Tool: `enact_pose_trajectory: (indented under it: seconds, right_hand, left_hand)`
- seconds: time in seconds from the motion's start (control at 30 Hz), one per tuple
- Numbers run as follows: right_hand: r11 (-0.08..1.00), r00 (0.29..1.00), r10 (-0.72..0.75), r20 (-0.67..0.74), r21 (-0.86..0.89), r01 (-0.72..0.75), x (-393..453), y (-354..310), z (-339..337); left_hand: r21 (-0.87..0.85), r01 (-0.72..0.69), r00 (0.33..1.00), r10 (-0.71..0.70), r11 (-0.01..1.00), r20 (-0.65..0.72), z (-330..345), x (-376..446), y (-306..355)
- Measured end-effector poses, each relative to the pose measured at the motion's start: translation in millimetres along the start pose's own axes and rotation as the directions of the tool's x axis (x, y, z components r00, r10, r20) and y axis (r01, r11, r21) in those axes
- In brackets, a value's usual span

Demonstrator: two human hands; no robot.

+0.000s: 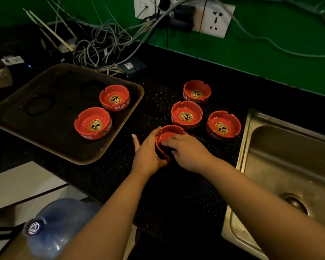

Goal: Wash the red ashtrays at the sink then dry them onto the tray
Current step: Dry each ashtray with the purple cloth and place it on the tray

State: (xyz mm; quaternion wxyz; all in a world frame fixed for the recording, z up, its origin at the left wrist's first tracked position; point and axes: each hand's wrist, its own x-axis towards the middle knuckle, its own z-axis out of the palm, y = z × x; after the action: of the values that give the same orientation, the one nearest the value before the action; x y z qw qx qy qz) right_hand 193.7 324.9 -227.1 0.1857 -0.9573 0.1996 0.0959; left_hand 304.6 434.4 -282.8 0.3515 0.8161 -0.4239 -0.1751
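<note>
We hold one ashtray point(167, 136) tilted above the black mat point(176, 184), between the tray point(45, 139) and the sink point(289, 166). Our left hand point(148, 156) cups its outer wall, fingers curled round the rim, so that grip is closed on the ashtray. Our right hand point(188, 152) reaches into the bowl, its fingers pressing something dark there, probably a cloth, though we cannot make it out clearly. We judge this the drying step.

Two ashtrays already sit on the tray, one nearer us point(93, 123) and one farther back point(114, 97), close together but apart. Three more wait on the mat: a far one point(197, 91), a middle one point(186, 114) just beside our held piece, and a right one point(223, 125) near the sink's edge.

What could go wrong from here:
- The held ashtray looks glazed and may be wet; tilted as it is, a hard rub from the right hand could twist it out of the left grip and drop it on the mat.
- The middle ashtray lies just behind our hands, so a wide wiping stroke could knock it into its neighbours.
- The tray overhangs the surface's front edge at its near corner, so weight set down hard there could tip it.
- Loose cables point(101, 45) and sockets point(217, 20) sit behind the tray; flicked water could reach them.
</note>
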Motion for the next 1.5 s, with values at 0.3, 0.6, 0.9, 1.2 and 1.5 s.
enact_pose_trajectory:
  seconds: [0.3,0.6,0.9,1.2,1.5]
  right_hand:
    - [0.953,0.893,0.137,-0.428,0.304,-0.001,25.9,-1.0,12.8]
    - [0.994,0.923,-0.105,-0.370,-0.001,0.113,28.4,22.5,11.9]
    - [0.924,0.958,-0.155,-0.243,0.308,0.228,14.2,10.0,19.4]
    - [0.920,0.964,-0.264,-0.044,-0.311,0.238,11.4,21.1,-3.6]
    - [0.902,0.983,0.086,-0.160,-0.406,-0.145,0.4,-16.8,5.6]
  left_hand:
    - [0.047,0.043,0.999,-0.042,0.998,-0.015,0.5,-3.5,3.0]
    - [0.043,0.028,0.999,-0.028,0.999,-0.021,-0.6,-4.2,1.3]
    - [0.079,0.000,0.999,0.003,0.997,-0.033,0.3,-3.7,-1.9]
    - [0.072,0.000,1.000,0.002,0.997,-0.017,-1.7,-2.3,0.2]
    - [0.073,0.006,0.999,-0.002,0.997,-0.052,1.7,-2.9,1.0]
